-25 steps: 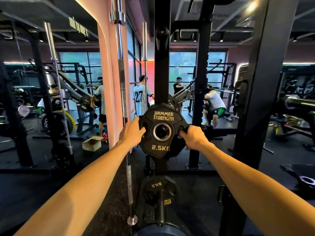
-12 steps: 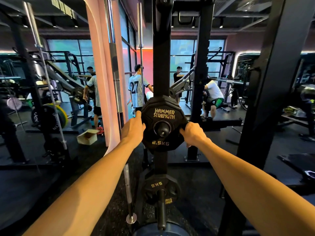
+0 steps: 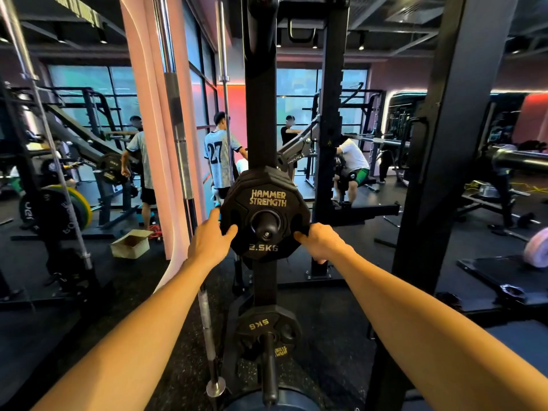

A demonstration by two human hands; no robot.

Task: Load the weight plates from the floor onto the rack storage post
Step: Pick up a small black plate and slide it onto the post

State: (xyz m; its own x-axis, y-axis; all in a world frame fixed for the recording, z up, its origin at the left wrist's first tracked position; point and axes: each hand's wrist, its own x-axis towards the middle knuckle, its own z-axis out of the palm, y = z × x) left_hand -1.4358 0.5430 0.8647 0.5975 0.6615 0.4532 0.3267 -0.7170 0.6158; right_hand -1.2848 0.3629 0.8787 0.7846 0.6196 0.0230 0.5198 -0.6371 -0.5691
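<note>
Head view: a black 2.5 kg plate (image 3: pixel 265 213) marked "Hammer Strength" sits on the upper storage post (image 3: pixel 266 229) of the black rack upright (image 3: pixel 261 114), the post's end showing through the plate's centre hole. The left hand (image 3: pixel 211 244) grips the plate's left edge, thumb across its face. The right hand (image 3: pixel 318 239) grips the right edge, fingers curled behind the rim. Lower and nearer, a 5 kg plate (image 3: pixel 267 332) hangs on a second post (image 3: pixel 269 367). A steel barbell (image 3: pixel 184 185) stands upright just left of the rack.
</note>
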